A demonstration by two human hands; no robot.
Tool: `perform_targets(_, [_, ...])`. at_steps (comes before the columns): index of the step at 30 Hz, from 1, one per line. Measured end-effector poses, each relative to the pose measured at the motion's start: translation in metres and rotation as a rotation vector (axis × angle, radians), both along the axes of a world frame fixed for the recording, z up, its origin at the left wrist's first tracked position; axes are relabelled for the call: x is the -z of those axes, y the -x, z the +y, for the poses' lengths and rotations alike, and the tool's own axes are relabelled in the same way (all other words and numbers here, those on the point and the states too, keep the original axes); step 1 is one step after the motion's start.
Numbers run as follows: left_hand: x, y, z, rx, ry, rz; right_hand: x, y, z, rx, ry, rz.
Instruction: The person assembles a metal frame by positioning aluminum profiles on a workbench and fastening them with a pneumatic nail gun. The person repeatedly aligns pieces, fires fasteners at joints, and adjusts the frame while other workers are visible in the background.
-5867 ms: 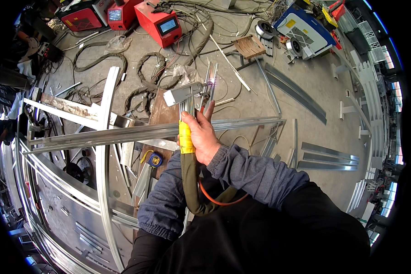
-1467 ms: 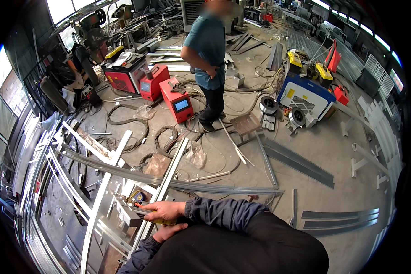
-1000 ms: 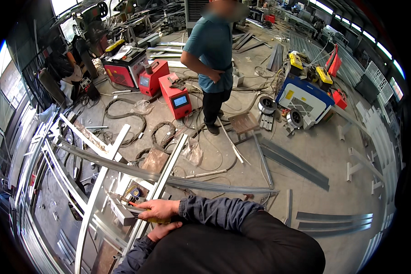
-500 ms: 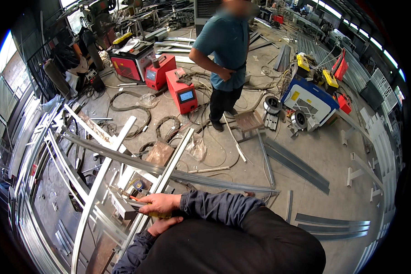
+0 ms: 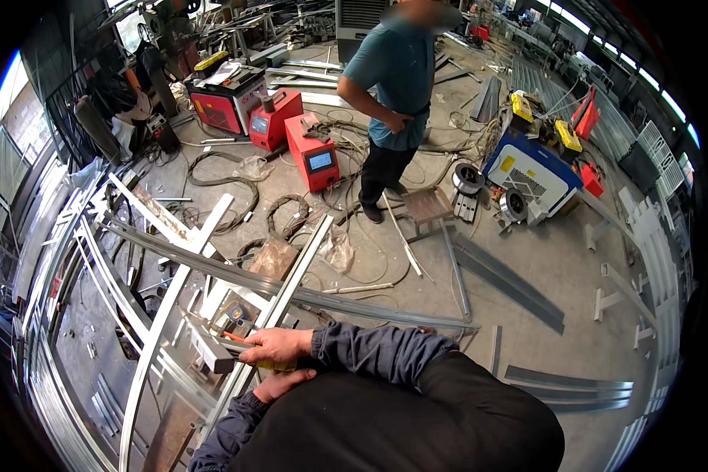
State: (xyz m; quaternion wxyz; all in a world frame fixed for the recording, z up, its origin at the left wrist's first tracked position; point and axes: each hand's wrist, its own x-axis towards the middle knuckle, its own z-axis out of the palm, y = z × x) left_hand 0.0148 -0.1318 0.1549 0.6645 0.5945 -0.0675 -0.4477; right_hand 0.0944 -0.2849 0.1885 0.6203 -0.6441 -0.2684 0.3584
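Concrete workshop floor [image 5: 543,259] strewn with cables and steel lengths, a welding torch [image 5: 215,355] held low at the crossing metal rails [image 5: 300,271].
Nearly six seconds ago the torch pointed away from the wearer, its tip glowing; now it points left and slightly away, its long axis running across the wearer's front, and a co-worker [image 5: 397,86] stands beyond, near a red machine [image 5: 311,153]. The right hand [image 5: 275,347] is closed round the torch's handle; the left hand [image 5: 283,384] is half curled just below, its grip impossible to tell.
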Motion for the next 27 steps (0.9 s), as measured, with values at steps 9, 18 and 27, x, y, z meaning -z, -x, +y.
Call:
perform_targets(9, [0.003, -0.006, -0.006, 0.05, 0.031, -0.052, 0.021, -0.001, 0.007, -0.006, -0.057, 0.026])
perform_targets(18, [0.017, -0.01, -0.002, 0.051, -0.005, -0.015, 0.003, -0.007, 0.0, -0.029, 0.004, -0.013])
perform_targets(27, [0.038, -0.016, 0.002, 0.043, -0.016, -0.07, 0.013, -0.015, 0.002, -0.054, -0.031, 0.043])
